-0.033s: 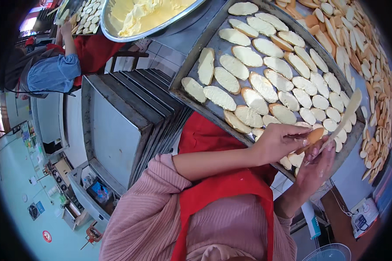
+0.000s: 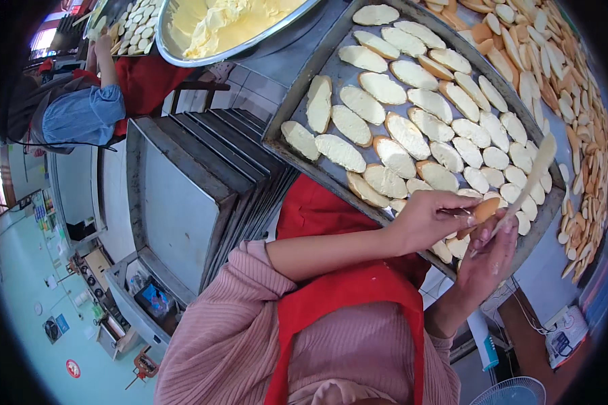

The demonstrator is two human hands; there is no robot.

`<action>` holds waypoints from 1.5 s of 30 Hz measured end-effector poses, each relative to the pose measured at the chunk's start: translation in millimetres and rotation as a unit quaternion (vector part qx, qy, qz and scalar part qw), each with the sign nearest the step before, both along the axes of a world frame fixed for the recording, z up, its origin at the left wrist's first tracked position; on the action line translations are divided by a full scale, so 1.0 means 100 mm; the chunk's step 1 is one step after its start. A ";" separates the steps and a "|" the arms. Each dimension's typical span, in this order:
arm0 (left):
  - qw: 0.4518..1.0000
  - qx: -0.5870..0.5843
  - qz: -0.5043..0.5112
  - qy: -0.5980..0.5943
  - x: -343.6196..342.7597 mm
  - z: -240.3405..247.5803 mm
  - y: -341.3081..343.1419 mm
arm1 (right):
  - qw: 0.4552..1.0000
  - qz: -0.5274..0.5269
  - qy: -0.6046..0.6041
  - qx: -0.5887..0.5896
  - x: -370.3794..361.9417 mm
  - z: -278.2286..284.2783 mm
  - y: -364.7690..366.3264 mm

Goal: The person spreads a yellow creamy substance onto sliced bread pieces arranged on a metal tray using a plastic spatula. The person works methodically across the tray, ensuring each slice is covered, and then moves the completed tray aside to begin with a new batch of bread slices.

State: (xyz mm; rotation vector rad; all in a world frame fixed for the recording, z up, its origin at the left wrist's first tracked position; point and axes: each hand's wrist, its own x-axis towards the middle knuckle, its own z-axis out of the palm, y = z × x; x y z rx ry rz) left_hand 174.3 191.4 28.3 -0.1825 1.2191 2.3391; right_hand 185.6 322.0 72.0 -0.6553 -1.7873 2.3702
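My left hand pinches a slice of bread, its browned crust side facing up, over the near right corner of a metal baking tray. Closed around a pale, flat spatula is my right hand, its fingertips close against the slice. The spatula's blade slants up and right past the tray's rim. Rows of oval bread slices coated in pale cream fill most of the tray. Fingers hide the handle's end and the slice's underside.
Beyond the tray, a metal bowl holds yellow cream. Plain bread slices are heaped at the right. Stacked baking trays stand at my left. A co-worker in a blue sleeve works at another tray.
The spatula's blade has shifted slightly left, and my right hand has moved a little with it. My left hand keeps its grip on the bread slice.
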 end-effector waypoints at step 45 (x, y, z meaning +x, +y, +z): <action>0.988 -0.009 0.128 0.081 -0.03 0.13 -0.96 | 0.961 0.144 0.016 0.235 -0.12 0.19 -0.02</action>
